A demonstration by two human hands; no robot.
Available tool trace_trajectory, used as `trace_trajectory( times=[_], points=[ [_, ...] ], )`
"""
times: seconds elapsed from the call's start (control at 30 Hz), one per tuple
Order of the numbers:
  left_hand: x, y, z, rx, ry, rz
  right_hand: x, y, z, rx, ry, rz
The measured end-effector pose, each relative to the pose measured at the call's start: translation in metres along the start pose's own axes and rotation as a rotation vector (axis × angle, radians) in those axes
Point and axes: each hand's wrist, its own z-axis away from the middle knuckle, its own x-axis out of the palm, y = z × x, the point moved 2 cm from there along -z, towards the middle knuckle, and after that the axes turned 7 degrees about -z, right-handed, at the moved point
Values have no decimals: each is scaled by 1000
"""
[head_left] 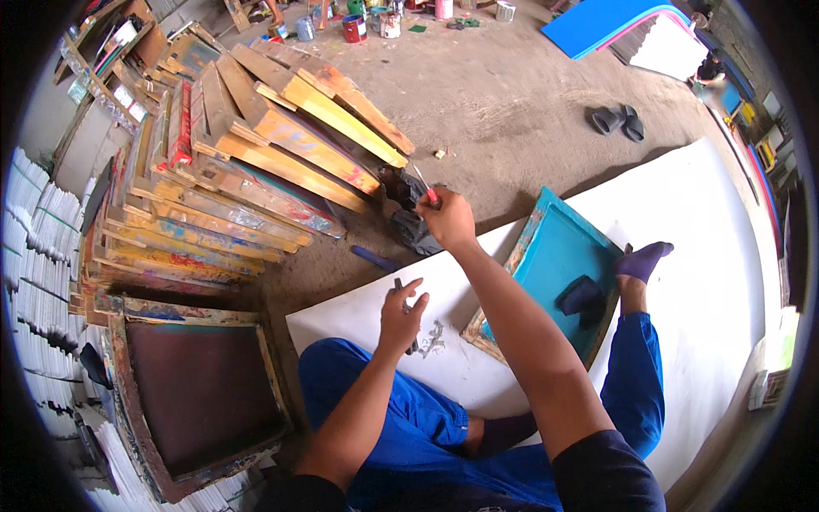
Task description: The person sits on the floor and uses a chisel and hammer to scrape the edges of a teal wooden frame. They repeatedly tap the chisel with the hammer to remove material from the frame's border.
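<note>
My right hand (449, 220) is stretched forward, closed on a red-handled screwdriver (433, 198). Its thin metal shaft points up and left, near the ends of stacked wooden frames (328, 141) and a crumpled black plastic bag (412, 226). Lower down, my left hand (401, 320) is above the white sheet, fingers curled round a slim dark tool whose ends show above and below the grip; its kind is unclear. Grey scraps (433, 340) lie beside it. Right of my forearm sits a wooden frame with teal mesh (546, 256), a dark cloth (580, 294) on it.
The white sheet (699, 222) lies under my legs. At lower left leans a frame with dark brown mesh (205, 392), beside white paper stacks (38, 247). Black sandals (618, 122), paint cans (354, 28) and blue foam sheets (589, 30) are farther off.
</note>
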Motion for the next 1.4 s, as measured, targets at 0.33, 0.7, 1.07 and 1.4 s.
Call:
trace_trajectory(
  times=[0.33,0.7,1.07,1.4],
  points=[
    [25,5,-8,-213,-175,312,3,7,-4,20,-12,204],
    [44,-5,31,-317,-434,109,-103,106,250,202,-3,278],
    [77,-31,69,-107,-292,-244,-79,124,305,101,42,542],
    [75,-33,67,-98,-344,-172,-76,115,299,131,-19,698]
  ],
)
